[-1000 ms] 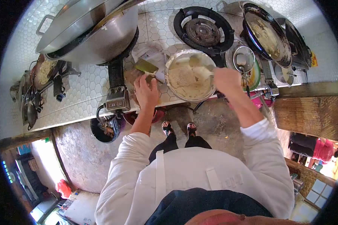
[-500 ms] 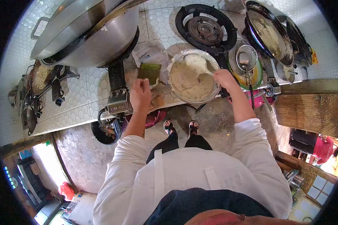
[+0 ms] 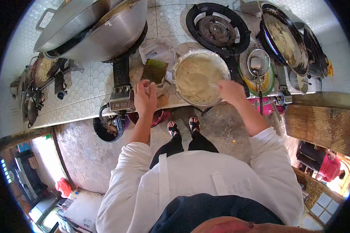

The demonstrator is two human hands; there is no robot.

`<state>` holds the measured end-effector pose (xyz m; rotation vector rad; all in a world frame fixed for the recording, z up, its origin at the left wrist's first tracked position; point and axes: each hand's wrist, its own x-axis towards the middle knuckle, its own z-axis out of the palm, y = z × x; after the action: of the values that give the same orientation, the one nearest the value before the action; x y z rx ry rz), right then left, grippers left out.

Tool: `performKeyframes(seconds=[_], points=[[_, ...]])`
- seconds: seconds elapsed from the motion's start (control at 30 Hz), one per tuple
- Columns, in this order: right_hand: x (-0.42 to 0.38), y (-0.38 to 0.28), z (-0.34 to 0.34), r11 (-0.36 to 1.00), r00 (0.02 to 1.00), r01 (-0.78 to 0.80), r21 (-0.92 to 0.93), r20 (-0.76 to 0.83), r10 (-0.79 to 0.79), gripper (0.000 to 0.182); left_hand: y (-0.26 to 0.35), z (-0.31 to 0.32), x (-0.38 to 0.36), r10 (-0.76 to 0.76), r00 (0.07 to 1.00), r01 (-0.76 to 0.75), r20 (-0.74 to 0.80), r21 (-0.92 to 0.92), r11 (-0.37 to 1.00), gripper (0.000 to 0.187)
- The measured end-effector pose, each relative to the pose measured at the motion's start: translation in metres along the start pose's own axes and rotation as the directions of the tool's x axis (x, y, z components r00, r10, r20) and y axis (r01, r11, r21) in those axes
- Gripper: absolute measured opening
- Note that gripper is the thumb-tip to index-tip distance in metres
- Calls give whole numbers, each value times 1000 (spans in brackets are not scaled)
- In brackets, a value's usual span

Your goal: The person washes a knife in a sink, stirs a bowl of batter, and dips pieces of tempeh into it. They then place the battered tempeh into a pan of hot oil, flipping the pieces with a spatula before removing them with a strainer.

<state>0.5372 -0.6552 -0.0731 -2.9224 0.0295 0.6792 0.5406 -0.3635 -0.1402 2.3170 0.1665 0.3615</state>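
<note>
A round bowl [image 3: 176,90] of pale, thick batter [image 3: 196,77] stands near the counter's front edge. My right hand [image 3: 232,92] is closed round the handle of a spoon [image 3: 214,85] at the bowl's right side; the spoon's head is sunk in the batter, out of sight. My left hand [image 3: 146,98] is at the counter edge, left of the bowl, thumb and fingers somewhat apart. Just beyond its fingertips lies a square piece of green leaf [image 3: 155,70], with crumpled paper [image 3: 155,50] behind it.
A bare burner [image 3: 216,31] sits behind the bowl. To the right are a strainer [image 3: 257,58] with a ladle on a plate and an oily frying pan [image 3: 284,39] over a blue flame. Large metal pots [image 3: 101,42] fill the back left. A person in red [image 3: 329,167] is at far right.
The white lump on the spoon above the batter no longer shows, and the spoon is now down in the bowl. My left thumb and fingers have parted. The view has shifted slightly.
</note>
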Motion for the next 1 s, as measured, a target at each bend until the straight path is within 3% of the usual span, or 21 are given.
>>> performKeyframes(seconds=[0.03,0.1,0.17,0.23,0.33,0.4,0.47,0.5,0.63,0.7,0.87,0.93,1.0], points=[[1,8,-5,1000,1000,9,-2,1,-9,23,0,1,-4,-34,999,34,17,-18,999,25],[4,22,-13,984,979,-170,-54,-126,162,22,4,0,-13,-77,997,78,26,-32,996,24],[8,22,-14,991,988,-121,-59,-99,115,22,10,2,-19,-102,992,107,71,-70,992,22],[12,11,-11,998,999,-10,-66,-40,7,22,14,8,-24,-58,998,59,13,-50,997,21],[26,-3,1,993,990,112,-46,-79,-115,22,31,13,-30,-33,999,33,-9,-53,998,21],[34,5,-2,993,989,113,-39,-96,-116,22,43,13,-34,-57,998,58,17,-77,995,21],[34,19,-15,997,979,64,-49,-190,-73,22,52,12,-38,-174,982,182,72,-142,973,22],[27,25,-22,985,987,121,-127,-93,-133,22,51,14,-41,-180,982,187,65,-138,973,22],[9,36,-45,953,987,149,-263,-15,-158,22,40,25,-51,-159,987,161,27,-135,978,21],[17,32,-55,967,987,69,-244,-125,-102,23,43,26,-53,-122,993,121,-2,-113,986,20],[57,25,-57,958,973,85,-274,-182,-138,24,51,28,-54,-154,988,149,-31,-122,981,19],[65,20,-60,949,994,104,-296,5,-107,28,55,27,-55,-142,989,136,-45,-117,984,19],[74,27,-67,953,989,144,-268,70,-129,29,60,24,-53,-128,990,121,-56,-111,986,19]])
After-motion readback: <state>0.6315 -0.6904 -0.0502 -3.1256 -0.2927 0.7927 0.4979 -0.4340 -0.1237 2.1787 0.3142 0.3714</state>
